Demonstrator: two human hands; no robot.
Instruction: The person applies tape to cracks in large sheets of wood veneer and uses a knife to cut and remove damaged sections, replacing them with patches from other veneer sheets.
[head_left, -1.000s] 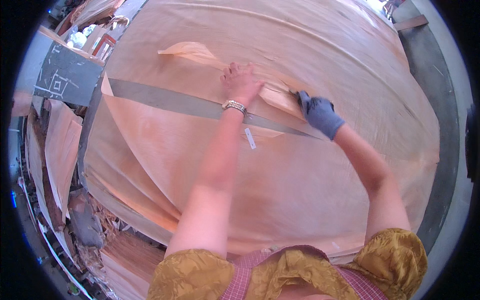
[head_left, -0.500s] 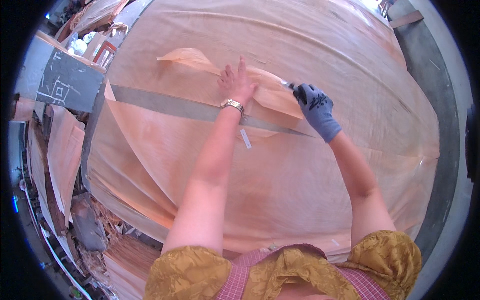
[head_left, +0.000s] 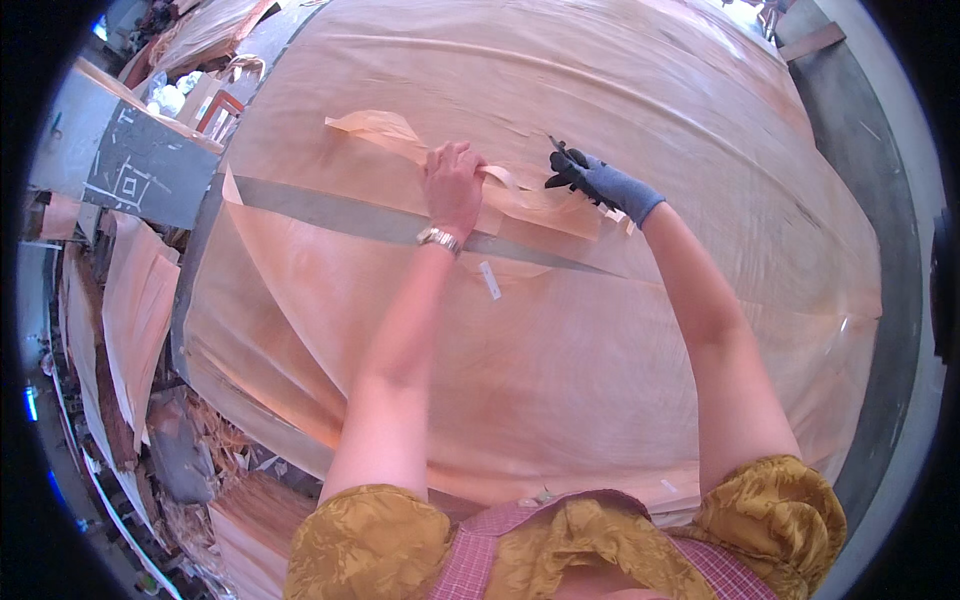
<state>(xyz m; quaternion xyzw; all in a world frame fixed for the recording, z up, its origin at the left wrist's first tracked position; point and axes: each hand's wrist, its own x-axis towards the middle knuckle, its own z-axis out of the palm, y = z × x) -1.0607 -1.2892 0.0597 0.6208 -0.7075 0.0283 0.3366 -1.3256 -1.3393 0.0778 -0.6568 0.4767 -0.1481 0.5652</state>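
The bare left hand [head_left: 455, 188] is pinching a peach strip [head_left: 548, 213], its edge curling; the gloved right hand [head_left: 595, 182] is grasping a dark tool [head_left: 557, 144], open sheet [head_left: 650, 120] spreading beyond; the strip is extending both sides of the pinch; a grey band [head_left: 330, 206] is showing below; loose sheets [head_left: 138, 300] are crowding leftward.

Sheets [head_left: 570, 350] show peach-tan with faint wavy grain. Loose strip [head_left: 375, 128]: brighter peach. Bench [head_left: 866, 120]: dull grey along its right edge. Board [head_left: 155, 160] beside its left edge: slate grey, white line markings. Glove [head_left: 618, 188]: blue-grey and black. Watch [head_left: 439, 238]: silvery. Blouse [head_left: 375, 540]: mustard, leafy pattern. Apron [head_left: 468, 560]: pink-purple check.
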